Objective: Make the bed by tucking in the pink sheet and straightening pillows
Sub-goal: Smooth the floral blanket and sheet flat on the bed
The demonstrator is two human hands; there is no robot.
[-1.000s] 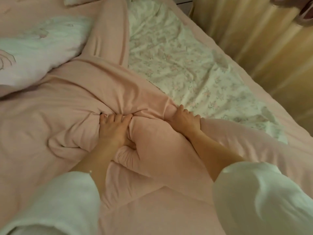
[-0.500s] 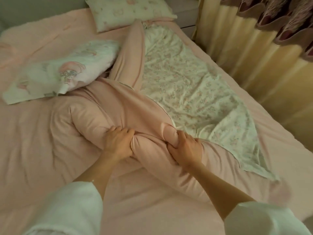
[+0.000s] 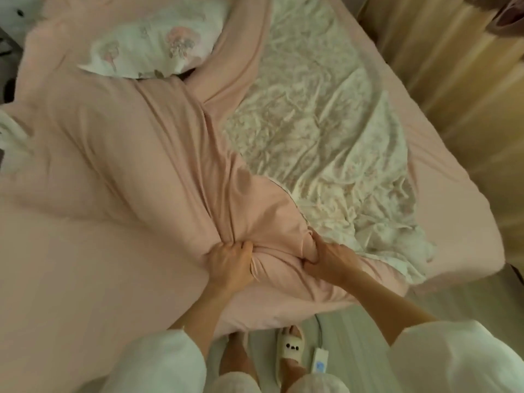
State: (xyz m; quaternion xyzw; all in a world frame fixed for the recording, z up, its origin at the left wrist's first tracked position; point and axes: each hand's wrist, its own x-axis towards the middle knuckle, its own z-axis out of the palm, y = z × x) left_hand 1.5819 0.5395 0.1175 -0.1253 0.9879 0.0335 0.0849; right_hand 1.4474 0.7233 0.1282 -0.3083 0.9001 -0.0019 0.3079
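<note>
A thick pink sheet [image 3: 147, 165] is spread over the bed [image 3: 453, 194], and it is bunched up near the bed's front edge. A fat fold of it is squeezed by the left hand [image 3: 231, 266]. The fingers [image 3: 243, 246] are curled tight into the cloth, and a puff of pink is seen pushed up just beyond them. Another fold is gripped by the right hand [image 3: 329, 263]. A rolled lump of the sheet is caught between its thumb and its bent fingers, so the lump sticks up on the inner side of the hand. The two hands are near each other, with a rounded hump of pink cloth between them.

The sheet's underside, a cream flowered cloth [image 3: 326, 131], is turned up on the right half of the bed. A white pillow [image 3: 158, 49] with pink pictures is laid at the far end, touching the sheet. Yellow curtains [image 3: 453, 66] are hung along the right. White sleeves [image 3: 158, 361] are worn on both arms. Down on the floor, a white slipper [image 3: 290, 346] with a little face is seen beside a small white remote [image 3: 319, 363] on a cord.
</note>
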